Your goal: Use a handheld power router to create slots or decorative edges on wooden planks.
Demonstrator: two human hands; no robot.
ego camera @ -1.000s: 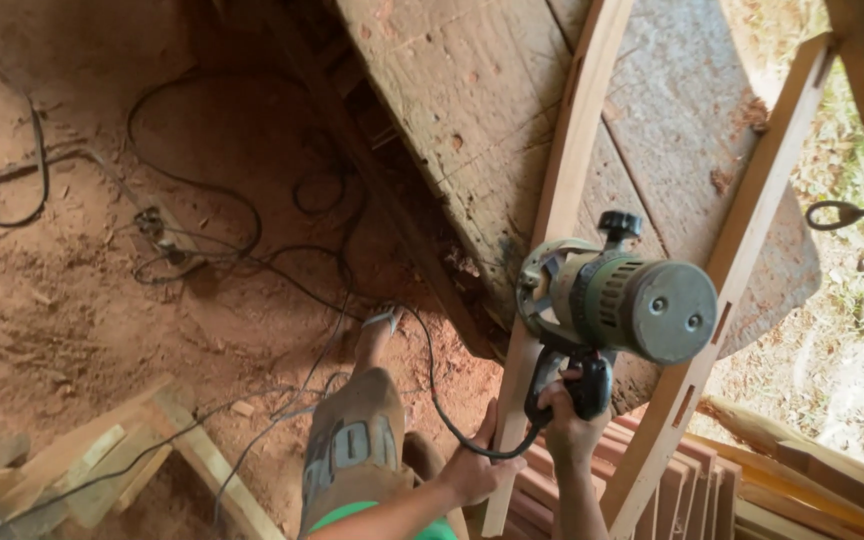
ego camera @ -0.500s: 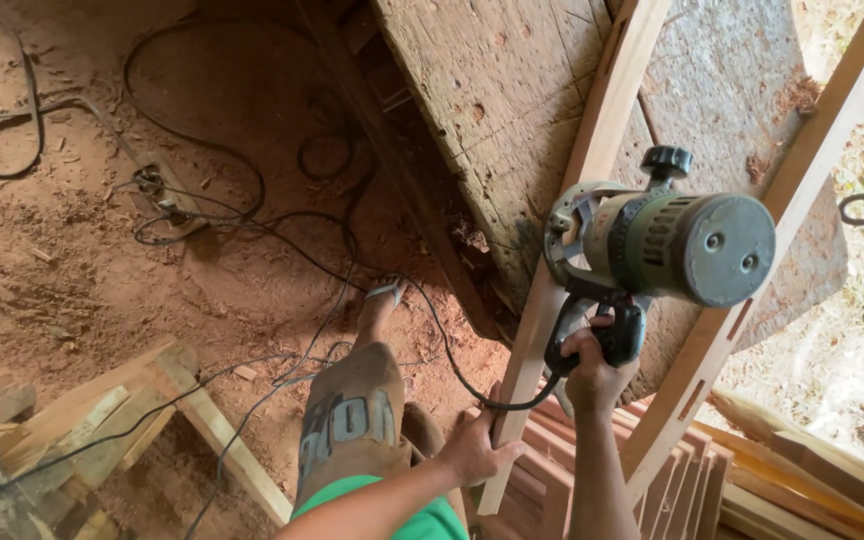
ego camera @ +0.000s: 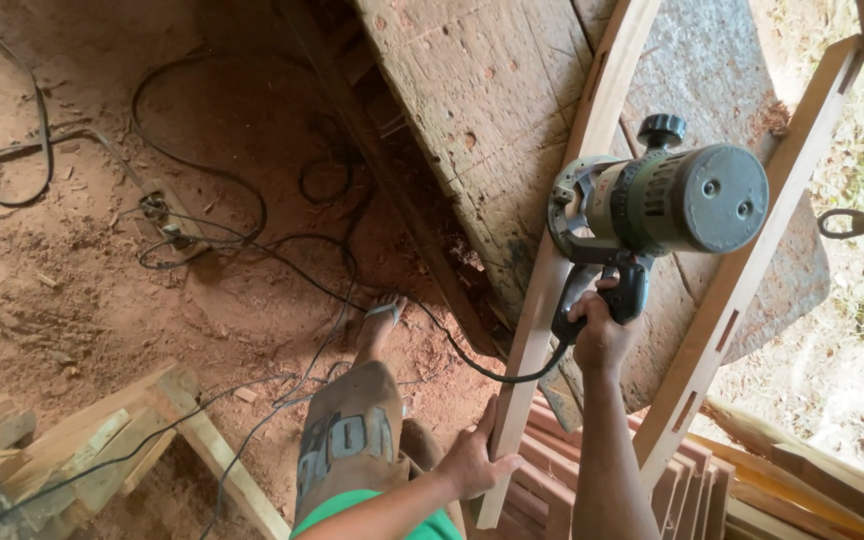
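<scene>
My right hand grips the black handle of a green and grey electric router, held up with its base against a long pale wooden strip. That strip leans over a worn plywood workbench top. My left hand holds the lower end of the same strip near its edge. The router's black power cord loops down from the handle toward the floor. My leg and sandalled foot stand on the red dirt floor below.
A second notched wooden strip leans to the right. Stacked timber pieces lie at the bottom right, and a rough wooden frame at the bottom left. Black cables snake over the dirt floor. A metal clamp handle juts in at right.
The router has risen and come closer to the camera, moving up along the strip. My left hand has stayed on the strip's lower end.
</scene>
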